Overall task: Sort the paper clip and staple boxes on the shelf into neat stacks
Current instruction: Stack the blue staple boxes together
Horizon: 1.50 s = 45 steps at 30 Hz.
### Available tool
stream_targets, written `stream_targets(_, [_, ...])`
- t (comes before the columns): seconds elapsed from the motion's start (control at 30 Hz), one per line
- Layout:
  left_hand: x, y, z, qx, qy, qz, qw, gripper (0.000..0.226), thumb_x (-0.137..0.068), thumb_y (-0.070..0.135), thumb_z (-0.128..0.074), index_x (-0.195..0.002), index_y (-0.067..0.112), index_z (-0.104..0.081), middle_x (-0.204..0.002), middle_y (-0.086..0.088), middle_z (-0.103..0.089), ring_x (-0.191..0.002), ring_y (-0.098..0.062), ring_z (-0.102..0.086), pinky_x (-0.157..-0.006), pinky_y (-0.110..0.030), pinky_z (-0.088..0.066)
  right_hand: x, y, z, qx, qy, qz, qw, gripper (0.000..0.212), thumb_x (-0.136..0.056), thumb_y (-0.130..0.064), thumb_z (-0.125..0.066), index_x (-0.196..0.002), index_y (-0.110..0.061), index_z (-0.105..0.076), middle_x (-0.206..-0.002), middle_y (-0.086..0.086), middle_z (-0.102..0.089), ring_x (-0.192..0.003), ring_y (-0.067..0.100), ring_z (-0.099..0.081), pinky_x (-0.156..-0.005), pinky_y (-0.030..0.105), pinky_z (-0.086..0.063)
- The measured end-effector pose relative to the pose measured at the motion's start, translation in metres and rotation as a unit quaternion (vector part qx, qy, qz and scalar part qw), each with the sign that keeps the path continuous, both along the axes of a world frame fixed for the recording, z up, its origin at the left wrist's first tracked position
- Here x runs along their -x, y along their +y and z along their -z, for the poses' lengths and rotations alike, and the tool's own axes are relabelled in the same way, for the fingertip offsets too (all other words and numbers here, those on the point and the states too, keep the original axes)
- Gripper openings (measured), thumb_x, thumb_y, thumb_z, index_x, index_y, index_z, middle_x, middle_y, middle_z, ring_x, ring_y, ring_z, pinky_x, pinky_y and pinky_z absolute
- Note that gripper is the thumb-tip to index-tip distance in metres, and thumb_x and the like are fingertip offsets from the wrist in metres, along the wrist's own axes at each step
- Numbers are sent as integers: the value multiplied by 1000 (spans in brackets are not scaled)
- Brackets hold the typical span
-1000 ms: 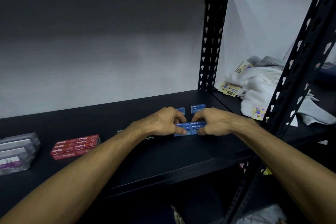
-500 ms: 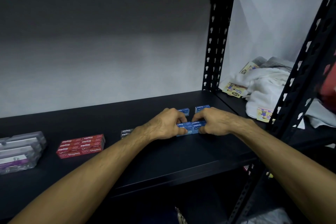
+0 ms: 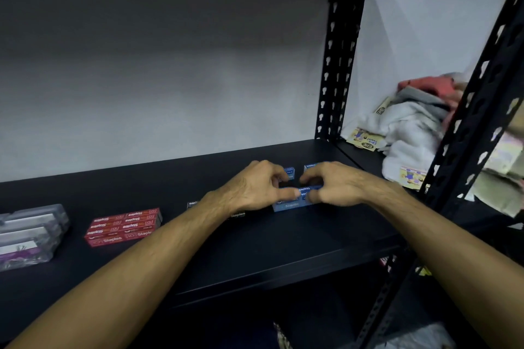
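Observation:
A small stack of blue staple boxes (image 3: 292, 204) sits on the black shelf (image 3: 255, 249), right of middle. My left hand (image 3: 255, 187) holds its left end and my right hand (image 3: 334, 187) holds its right end, thumbs on the front face. Two more blue boxes (image 3: 289, 172) lie just behind, partly hidden by my fingers. A neat stack of red staple boxes (image 3: 124, 225) stands to the left. Clear plastic paper clip boxes (image 3: 27, 235) are stacked at the far left. A black staple box (image 3: 192, 203) peeks out beside my left wrist.
Black perforated uprights (image 3: 337, 65) bound the bay on the right. Beyond them, a pile of white towels and packets (image 3: 408, 136) lies on the neighbouring shelf. A grey wall backs the shelf.
Both hands stay on the blue stack, and the fingers have lifted and curled a little more over its top. The camera view has shifted slightly.

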State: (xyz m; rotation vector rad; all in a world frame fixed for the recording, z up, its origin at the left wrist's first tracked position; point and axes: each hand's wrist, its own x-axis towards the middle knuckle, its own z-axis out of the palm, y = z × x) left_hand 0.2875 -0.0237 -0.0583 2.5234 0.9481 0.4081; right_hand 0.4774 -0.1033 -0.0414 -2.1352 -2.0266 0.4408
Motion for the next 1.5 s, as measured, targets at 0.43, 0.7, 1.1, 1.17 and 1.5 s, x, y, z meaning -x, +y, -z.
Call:
stream_targets(0.43, [-17,36,-4,-17,-20,-39,999,34,-92,31,-66,-124,17,-64,-110,0,-66,-104,-14,-62,-91,-29,-51,-31,33,-10,-90,-42,61,993,41,-96,-8,-51,-135,-20,-58,-144,2,-51,-130,22,-50,-107,34,-40])
stream_targets(0.7, [-29,45,4,-4,4,-17,1000,26,-93,25,-67,-116,13,-69,-100,1,-68,-88,-11,-64,-79,-21,-49,-36,45,6,-62,-25,48,997,36,-96,-8,-48,-124,-21,-67,-134,0,-62,-123,20,-56,-103,30,-43])
stream_targets(1.1, [-30,52,9,24,-20,-15,999,14,-92,18,-67,-103,16,-74,-82,8,-68,-67,2,-59,-65,-12,-44,-32,56,16,-57,37,13,998,28,-99,-19,-50,-117,-29,-70,-115,-6,-69,-100,7,-59,-89,23,-41])
stream_targets(1.17, [-30,52,10,29,-24,-13,999,14,-92,19,-66,-103,16,-74,-82,8,-67,-67,3,-59,-65,-11,-43,-30,58,18,-58,40,12,997,28,-99,-21,-50,-118,-31,-69,-117,-6,-69,-102,8,-59,-92,25,-43])
stream_targets(1.5, [-24,52,6,58,-8,1,998,17,-95,20,-62,-105,15,-74,-85,11,-68,-62,4,-59,-57,-8,-42,-23,59,17,-36,63,4,997,29,-99,-20,-47,-107,-34,-71,-104,-11,-66,-98,8,-59,-87,27,-42])
